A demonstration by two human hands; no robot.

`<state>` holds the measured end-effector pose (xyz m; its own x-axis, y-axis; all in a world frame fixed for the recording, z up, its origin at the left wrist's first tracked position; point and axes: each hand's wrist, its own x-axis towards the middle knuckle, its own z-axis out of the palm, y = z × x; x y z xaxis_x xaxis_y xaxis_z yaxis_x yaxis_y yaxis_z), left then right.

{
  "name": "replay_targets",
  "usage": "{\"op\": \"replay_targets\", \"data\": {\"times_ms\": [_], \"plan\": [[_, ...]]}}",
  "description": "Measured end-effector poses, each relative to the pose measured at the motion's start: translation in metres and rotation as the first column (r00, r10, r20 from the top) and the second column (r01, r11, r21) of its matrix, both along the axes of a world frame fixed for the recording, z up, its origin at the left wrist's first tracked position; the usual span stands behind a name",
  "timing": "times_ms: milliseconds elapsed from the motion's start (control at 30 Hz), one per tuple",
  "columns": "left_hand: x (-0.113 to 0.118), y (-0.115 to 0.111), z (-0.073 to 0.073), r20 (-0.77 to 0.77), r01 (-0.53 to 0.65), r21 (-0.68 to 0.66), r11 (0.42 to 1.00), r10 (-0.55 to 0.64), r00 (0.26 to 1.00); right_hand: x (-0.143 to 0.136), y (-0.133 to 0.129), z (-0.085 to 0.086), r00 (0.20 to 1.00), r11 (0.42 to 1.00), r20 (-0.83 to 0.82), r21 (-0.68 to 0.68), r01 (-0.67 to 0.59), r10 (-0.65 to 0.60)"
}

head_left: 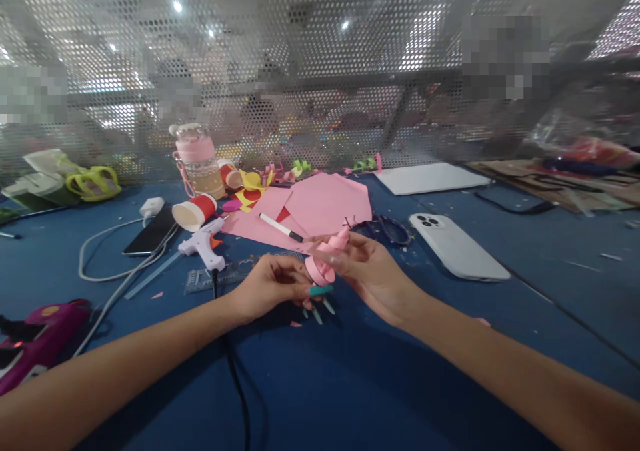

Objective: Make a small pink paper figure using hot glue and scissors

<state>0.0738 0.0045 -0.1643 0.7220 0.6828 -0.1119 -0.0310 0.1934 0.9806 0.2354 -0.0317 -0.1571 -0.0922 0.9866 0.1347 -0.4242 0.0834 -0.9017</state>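
Over the front middle of the table, both of my hands meet at a pink curled paper piece (323, 270), rolled into rounded coils with two thin dark tips at its upper end. My left hand (270, 288) pinches its lower left end, the long teal thumbnail lying just under the coil. From the other side, the fingers of my right hand (375, 271) close around its upper part. Just beyond my hands are a black-and-white marker (281, 228) and sheets of pink paper (327, 204). Dark blue scissors (393, 230) lie past my right hand, partly hidden.
A white glue gun (203, 243) with a black cord lies left, by a clear ruler (200, 280), red paper cup (195, 212) and black phone (153, 230). A bottle (197, 161) stands behind. At right is a white phone (457, 246); perforated metal mesh (300, 58) borders the back.
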Motion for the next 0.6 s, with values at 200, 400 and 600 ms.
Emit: {"op": "replay_targets", "data": {"times_ms": [200, 400, 600], "plan": [[0.0002, -0.0007, 0.0005, 0.012, 0.013, -0.001, 1.000, -0.013, 1.000, -0.0013, -0.0025, 0.0037, 0.999, 0.999, -0.034, -0.020, -0.030, 0.029], [0.0004, -0.0004, 0.0000, 0.026, 0.006, -0.024, 1.000, -0.005, 1.000, -0.0017, -0.0020, 0.0033, 0.999, 1.000, 0.034, -0.013, 0.022, -0.021], [0.0003, -0.0001, -0.0001, 0.006, -0.006, -0.024, 1.000, 0.006, 1.000, 0.0000, -0.0007, -0.0014, 0.990, 0.992, 0.083, 0.058, 0.109, -0.114]]}}
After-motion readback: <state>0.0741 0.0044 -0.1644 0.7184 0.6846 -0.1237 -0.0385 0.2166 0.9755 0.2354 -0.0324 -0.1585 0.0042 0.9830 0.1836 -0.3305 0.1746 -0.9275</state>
